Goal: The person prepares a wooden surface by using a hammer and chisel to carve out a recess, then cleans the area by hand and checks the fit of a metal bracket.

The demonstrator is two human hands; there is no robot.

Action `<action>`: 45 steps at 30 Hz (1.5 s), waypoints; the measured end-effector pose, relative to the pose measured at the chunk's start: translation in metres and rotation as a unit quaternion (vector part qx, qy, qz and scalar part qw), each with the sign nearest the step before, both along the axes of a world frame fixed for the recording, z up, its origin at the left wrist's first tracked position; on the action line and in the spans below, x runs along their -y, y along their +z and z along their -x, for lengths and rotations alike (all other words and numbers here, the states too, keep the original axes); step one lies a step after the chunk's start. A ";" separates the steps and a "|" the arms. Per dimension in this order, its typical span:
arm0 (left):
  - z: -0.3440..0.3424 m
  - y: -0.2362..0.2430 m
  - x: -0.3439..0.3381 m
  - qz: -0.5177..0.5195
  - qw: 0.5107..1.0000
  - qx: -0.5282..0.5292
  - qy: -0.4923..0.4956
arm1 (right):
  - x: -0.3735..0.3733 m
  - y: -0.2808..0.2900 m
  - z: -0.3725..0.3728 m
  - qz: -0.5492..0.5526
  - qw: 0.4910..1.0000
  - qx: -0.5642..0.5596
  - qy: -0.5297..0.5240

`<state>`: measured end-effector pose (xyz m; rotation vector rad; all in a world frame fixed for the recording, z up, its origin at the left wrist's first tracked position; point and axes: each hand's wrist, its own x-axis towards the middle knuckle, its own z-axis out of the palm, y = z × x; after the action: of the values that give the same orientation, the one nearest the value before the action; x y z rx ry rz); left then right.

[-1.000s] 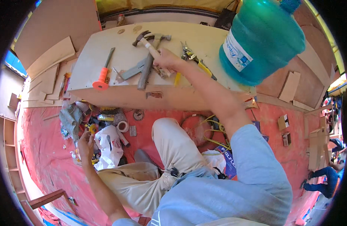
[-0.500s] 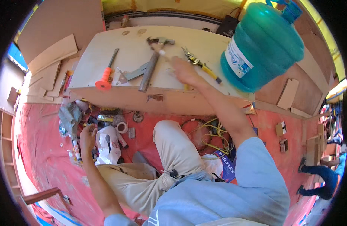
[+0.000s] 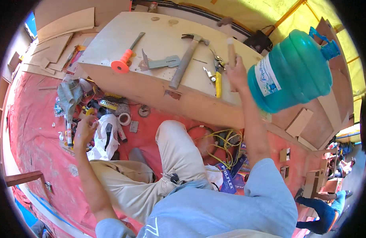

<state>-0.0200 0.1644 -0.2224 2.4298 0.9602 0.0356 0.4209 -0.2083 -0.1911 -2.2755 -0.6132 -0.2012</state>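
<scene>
My right hand (image 3: pixel 237 73) is closed round the wooden handle (image 3: pixel 231 51) of a claw hammer, its blurred head raised above a pale plywood box (image 3: pixel 107 43). A second hammer (image 3: pixel 183 65) lies on that top beside a grey metal square (image 3: pixel 163 62), a chisel (image 3: pixel 121 64) with an orange guard, and yellow-handled snips (image 3: pixel 218 85). A large teal water jug (image 3: pixel 294 75) sits just right of my right hand. Low at left, my left hand (image 3: pixel 86 131) has loosely curled, parted fingers, near a small yellow tool (image 3: pixel 89 112) among clutter, with nothing visible in it.
A white plastic bag (image 3: pixel 99 144), tape roll (image 3: pixel 124 119) and yellow coiled hose (image 3: pixel 228 144) lie on the red floor covering (image 3: pixel 36 131) around my crossed legs. Plywood offcuts (image 3: pixel 56 51) lie at both sides. A co-worker (image 3: pixel 322 214) in dark trousers is at the lower right.
My right hand has carried the hammer rightward, off the lying tools toward the jug. The view has turned slightly. The co-worker at right has shifted lower in the picture.
</scene>
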 end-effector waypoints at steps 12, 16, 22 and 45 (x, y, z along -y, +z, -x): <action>0.068 -0.008 -0.062 0.074 0.990 0.029 0.113 | 0.060 -0.027 -0.074 0.295 0.952 0.059 0.059; 0.148 -0.052 -0.032 0.051 0.959 0.129 0.246 | -0.006 -0.032 0.016 0.305 0.896 0.284 0.153; 0.147 -0.241 0.099 0.147 0.934 0.098 0.310 | -0.070 -0.050 0.104 0.253 0.829 0.383 0.319; 0.243 -0.371 0.152 0.177 0.883 -0.113 0.420 | -0.066 -0.068 0.070 0.081 0.907 0.211 0.354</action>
<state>-0.2627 0.0127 -0.5938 1.5551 1.8747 -0.1117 0.3505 -0.1425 -0.2587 -2.0095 -1.6876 -0.2884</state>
